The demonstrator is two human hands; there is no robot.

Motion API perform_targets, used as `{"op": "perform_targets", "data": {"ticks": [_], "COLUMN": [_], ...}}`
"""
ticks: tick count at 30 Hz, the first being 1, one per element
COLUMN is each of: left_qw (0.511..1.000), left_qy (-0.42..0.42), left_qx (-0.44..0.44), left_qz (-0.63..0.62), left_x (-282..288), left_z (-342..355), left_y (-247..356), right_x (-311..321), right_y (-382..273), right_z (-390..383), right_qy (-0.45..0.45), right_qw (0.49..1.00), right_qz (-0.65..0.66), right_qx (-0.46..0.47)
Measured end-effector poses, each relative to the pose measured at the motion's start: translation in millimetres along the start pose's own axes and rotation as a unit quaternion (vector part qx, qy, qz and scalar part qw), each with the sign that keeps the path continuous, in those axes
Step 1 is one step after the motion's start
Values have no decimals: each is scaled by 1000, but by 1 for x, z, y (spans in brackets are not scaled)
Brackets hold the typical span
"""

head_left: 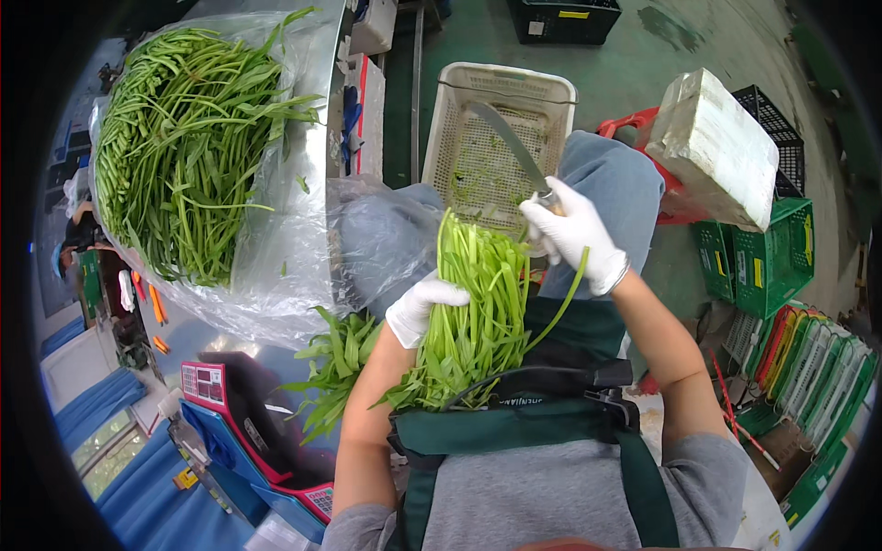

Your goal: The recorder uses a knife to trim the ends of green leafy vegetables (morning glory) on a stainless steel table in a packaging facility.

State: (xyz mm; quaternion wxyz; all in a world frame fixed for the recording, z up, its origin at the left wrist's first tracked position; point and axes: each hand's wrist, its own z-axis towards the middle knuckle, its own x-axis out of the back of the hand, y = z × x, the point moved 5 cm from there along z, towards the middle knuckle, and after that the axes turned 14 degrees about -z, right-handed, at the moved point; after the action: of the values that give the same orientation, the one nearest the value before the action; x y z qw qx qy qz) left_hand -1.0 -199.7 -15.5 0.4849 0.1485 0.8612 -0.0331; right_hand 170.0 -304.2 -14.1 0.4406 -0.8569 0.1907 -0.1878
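A bunch of water spinach [482, 285] rests against my apron, cut stem ends pointing away from me and leaves toward me. My left hand [424, 308], in a white glove, grips its left side. My right hand [581, 230], also gloved, is closed around the handle of a knife [510, 142]. The long curved blade points up and left over a pale plastic basket [562, 115] between my knees. One loose stem [571, 308] curves down from near my right hand to the bunch. My right fingertips are partly hidden.
On the metal table [322, 55] at left, a large water spinach pile [188, 156] lies on clear plastic sheeting [285, 211]. More leaves [340, 354] are beside my left arm. Scales [230, 404] stand lower left. At right are a foam box [712, 138] and green crates [776, 257].
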Motion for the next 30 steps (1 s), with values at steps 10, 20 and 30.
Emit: {"op": "perform_targets", "data": {"ticks": [10,20,30], "left_qw": [995,985,977], "left_qy": [67,-25,-58], "left_qx": [60,108,158], "left_qz": [36,-133,-132], "left_x": [8,27,-3], "left_z": [23,31,13], "left_y": [-13,-20,-36], "right_x": [0,2,-47], "right_y": [1,-35,-124], "right_z": [4,13,44], "right_qy": [235,199,-94], "right_qw": [966,929,864], "right_qz": [-89,-305,-423], "right_qx": [55,67,256]}}
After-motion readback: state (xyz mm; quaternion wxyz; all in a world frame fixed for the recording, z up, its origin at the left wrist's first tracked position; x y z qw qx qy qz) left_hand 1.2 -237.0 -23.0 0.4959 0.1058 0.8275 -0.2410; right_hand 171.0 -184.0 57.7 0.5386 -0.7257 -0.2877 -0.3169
